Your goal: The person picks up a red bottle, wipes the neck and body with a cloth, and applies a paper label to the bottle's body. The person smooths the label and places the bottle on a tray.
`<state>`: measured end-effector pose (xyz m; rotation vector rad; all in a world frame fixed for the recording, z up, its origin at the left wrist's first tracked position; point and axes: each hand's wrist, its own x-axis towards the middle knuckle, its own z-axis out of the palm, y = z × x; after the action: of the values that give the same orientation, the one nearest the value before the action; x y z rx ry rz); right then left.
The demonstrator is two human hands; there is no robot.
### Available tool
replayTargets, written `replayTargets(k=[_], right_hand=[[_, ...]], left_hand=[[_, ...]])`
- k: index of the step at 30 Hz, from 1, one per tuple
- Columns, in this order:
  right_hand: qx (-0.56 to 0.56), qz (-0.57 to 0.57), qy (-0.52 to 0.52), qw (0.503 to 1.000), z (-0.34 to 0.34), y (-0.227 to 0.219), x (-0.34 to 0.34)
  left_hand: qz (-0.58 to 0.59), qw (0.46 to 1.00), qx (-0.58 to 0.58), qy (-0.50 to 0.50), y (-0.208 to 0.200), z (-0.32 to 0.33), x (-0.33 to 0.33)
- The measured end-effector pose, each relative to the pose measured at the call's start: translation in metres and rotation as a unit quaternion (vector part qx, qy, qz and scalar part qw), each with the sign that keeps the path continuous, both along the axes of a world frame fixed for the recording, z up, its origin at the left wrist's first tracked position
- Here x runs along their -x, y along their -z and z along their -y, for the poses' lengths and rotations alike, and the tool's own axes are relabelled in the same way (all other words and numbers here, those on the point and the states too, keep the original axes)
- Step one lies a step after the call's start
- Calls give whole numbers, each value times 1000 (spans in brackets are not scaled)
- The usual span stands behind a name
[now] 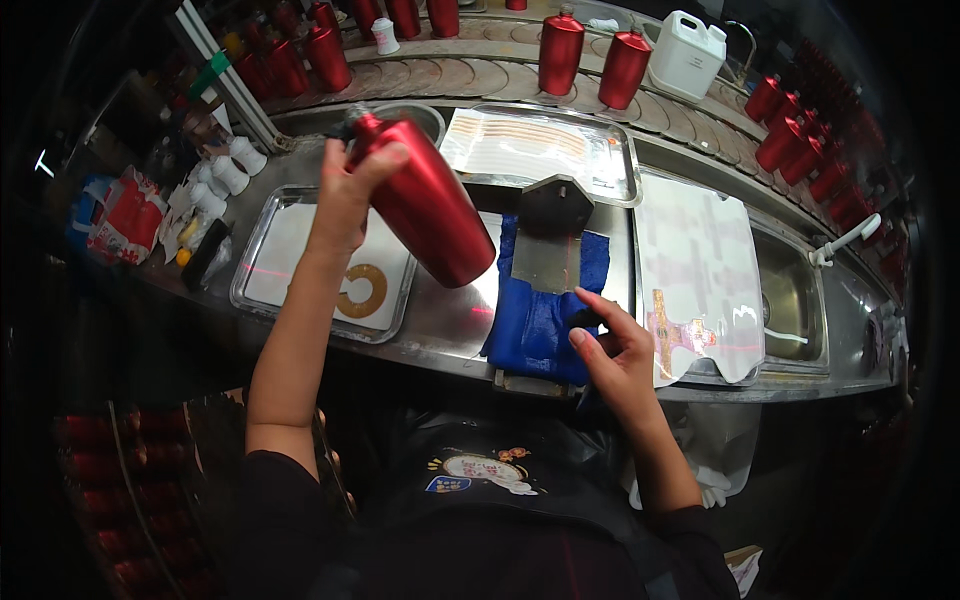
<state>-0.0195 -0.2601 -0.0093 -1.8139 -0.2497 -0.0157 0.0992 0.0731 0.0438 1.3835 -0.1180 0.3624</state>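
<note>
My left hand [350, 195] is wrapped round the neck end of a glossy red bottle [430, 205]. The bottle is tilted above the steel counter, its base toward the lower right. Beneath and to its right stands a metal holder [552, 215] with an upright dark plate and a blue cloth [530, 325] draped over it. Over the cloth's right side is my right hand [622, 360], its index finger and thumb apart and the other fingers curled. A small dark thing shows between them, too hidden to name.
A steel tray [240, 280] with a white sheet and a gold ring-shaped decal is at left. Behind lies another tray [632, 175] with printed strips. Decal sheets [700, 260] lie beside the sink [800, 345]. More red bottles [562, 52] and a white jug [687, 55] stand on the conveyor [480, 80].
</note>
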Motion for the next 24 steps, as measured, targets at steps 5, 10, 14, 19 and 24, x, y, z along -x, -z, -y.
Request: replayTargets(k=[5, 10, 14, 19, 24], right_hand=[[68, 72, -53, 994, -23, -11, -36], [120, 90, -160, 976, -51, -16, -86], [25, 40, -246, 968, -73, -3, -93], [21, 49, -160, 986, -86, 10, -71], [71, 33, -123, 989, -82, 1, -67]], left_hand=[[-25, 982, -152, 106, 17, 30, 38], [-60, 949, -82, 300, 19, 20, 43], [-32, 956, -167, 241, 9, 18, 62], [58, 973, -222, 28, 45, 68, 92], [64, 962, -251, 83, 67, 42, 83]])
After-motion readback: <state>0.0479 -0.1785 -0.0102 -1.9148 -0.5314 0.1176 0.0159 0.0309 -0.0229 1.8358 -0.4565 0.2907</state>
